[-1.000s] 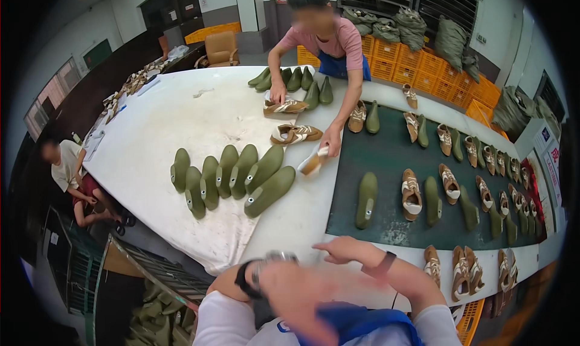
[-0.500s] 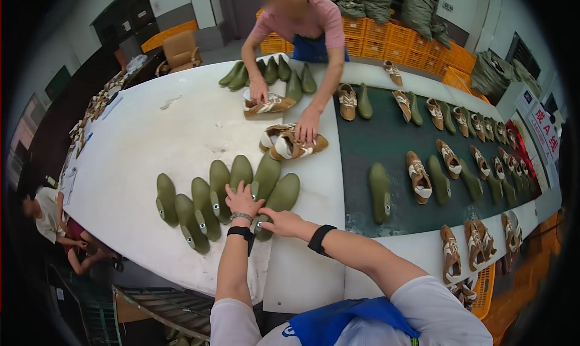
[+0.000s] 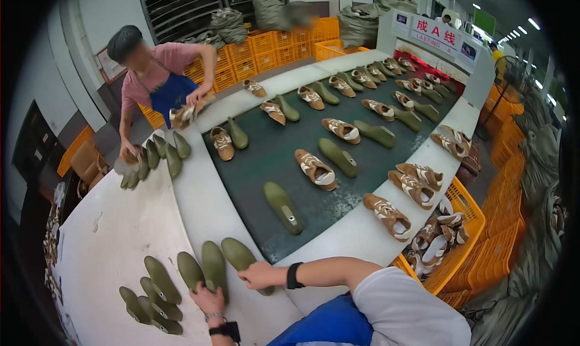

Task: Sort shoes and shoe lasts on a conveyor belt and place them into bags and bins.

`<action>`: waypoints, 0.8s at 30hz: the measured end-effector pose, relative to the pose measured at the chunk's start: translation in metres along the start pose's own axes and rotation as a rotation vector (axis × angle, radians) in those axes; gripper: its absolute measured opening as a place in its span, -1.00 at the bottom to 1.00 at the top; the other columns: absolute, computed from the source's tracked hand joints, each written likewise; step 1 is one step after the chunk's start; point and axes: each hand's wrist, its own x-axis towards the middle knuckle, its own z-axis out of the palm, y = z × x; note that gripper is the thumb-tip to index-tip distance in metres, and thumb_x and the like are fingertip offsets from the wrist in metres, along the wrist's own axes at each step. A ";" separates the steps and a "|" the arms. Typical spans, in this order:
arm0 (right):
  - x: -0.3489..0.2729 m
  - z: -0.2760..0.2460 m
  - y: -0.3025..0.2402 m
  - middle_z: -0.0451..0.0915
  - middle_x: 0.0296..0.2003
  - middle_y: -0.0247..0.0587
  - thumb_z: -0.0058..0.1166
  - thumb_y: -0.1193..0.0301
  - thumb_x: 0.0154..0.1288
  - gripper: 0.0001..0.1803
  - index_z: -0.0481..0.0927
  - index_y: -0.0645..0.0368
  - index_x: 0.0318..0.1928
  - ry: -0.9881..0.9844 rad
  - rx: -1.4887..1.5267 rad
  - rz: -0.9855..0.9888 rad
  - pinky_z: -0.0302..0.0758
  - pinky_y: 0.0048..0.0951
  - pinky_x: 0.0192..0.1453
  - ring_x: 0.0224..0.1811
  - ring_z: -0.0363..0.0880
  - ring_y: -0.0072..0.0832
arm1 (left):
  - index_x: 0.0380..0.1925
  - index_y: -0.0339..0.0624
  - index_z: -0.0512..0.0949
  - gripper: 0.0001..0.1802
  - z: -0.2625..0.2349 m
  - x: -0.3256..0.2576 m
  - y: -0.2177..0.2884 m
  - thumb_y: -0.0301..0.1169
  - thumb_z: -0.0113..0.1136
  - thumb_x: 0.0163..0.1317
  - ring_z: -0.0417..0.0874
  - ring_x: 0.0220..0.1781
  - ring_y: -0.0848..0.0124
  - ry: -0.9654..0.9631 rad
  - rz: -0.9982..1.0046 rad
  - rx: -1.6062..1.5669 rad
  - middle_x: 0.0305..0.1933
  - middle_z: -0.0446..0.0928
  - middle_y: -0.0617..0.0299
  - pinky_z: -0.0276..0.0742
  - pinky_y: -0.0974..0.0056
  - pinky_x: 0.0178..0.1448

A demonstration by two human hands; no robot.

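Note:
Several olive-green shoe lasts lie on the white table point(image 3: 115, 237) in front of me. My right hand point(image 3: 258, 276) grips the rightmost green last point(image 3: 237, 253) near its heel end. Just to its left, my left hand point(image 3: 208, 299), with a watch on the wrist, closes over the near end of a second green last point(image 3: 214, 264). A third last point(image 3: 189, 270) lies against that one. More lasts point(image 3: 158, 281) sit in a loose group to the left, untouched.
A dark green conveyor belt point(image 3: 266, 159) carries brown-and-white shoes point(image 3: 314, 167) and single lasts point(image 3: 283, 207). Across the table a co-worker in a pink shirt point(image 3: 158, 74) holds a shoe in each hand. Orange crates point(image 3: 465, 225) of shoes stand at the right.
My view has swung right toward the belt. Both my hands have settled onto the right-hand lasts. The co-worker has lifted shoes off the table.

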 end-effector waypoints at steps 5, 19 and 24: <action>-0.108 0.003 0.028 0.57 -0.31 0.05 -0.01 0.14 0.18 -0.44 0.22 -0.08 0.18 -0.065 0.214 -0.031 0.46 -0.07 -0.23 -0.28 0.55 0.00 | -0.25 -0.43 0.50 -0.43 0.020 -0.095 0.065 -0.17 0.32 -0.19 0.44 -0.01 -0.04 -0.123 -0.017 -0.079 -0.13 0.49 -0.12 0.33 0.02 0.08; -0.391 -0.092 0.161 0.36 -0.07 -0.04 0.25 0.36 -0.10 -0.26 0.29 -0.14 0.19 0.425 -0.227 0.916 0.43 -0.16 0.02 -0.09 0.42 -0.09 | 0.23 -0.19 0.14 -0.17 0.029 -0.026 0.254 -0.26 0.29 -0.05 0.41 0.11 -0.05 -0.314 0.585 -0.350 0.06 0.38 -0.23 0.35 0.06 0.16; -0.400 -0.078 0.172 0.35 -0.08 -0.05 0.26 0.37 -0.11 -0.47 0.41 -0.05 -0.04 0.622 -0.187 0.750 0.45 -0.19 -0.05 -0.07 0.42 -0.09 | 0.31 -0.07 -0.10 -0.01 0.105 0.082 0.288 -0.12 0.27 -0.04 0.57 -0.22 -0.13 -0.531 0.342 -0.104 -0.29 0.56 -0.20 0.48 -0.01 -0.08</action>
